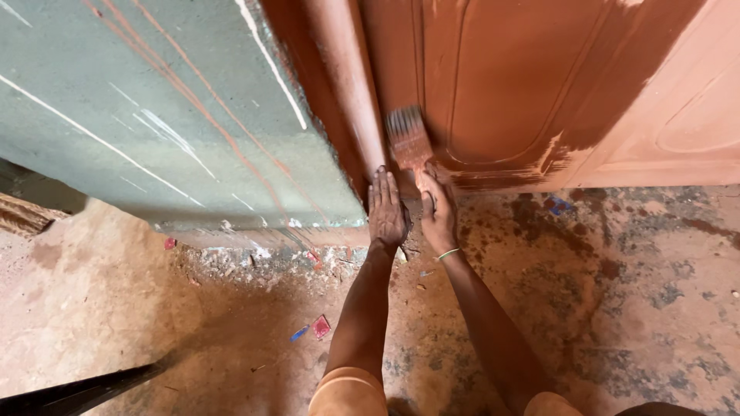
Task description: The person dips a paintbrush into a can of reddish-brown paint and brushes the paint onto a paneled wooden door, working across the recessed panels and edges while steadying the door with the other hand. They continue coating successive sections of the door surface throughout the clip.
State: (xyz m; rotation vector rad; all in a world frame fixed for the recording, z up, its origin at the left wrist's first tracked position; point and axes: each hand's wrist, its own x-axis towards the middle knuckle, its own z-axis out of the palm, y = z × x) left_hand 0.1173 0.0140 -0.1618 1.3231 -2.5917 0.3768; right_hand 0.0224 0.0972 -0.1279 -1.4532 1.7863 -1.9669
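My right hand is shut on the handle of a flat paintbrush whose bristles carry red-brown paint and press against the lower left part of a panelled door. The door's left portion is darker, fresh red-brown; its right portion is paler. A thin green band circles my right wrist. My left hand lies flat, fingers together and stretched, on the base of the red-brown door frame, right beside the brush hand. It holds nothing.
A grey-green wall with white scratches and red-brown streaks fills the left. The floor is dusty, paint-stained concrete with rubble along the wall base, a small red scrap and a blue scrap. A dark bar crosses the bottom left corner.
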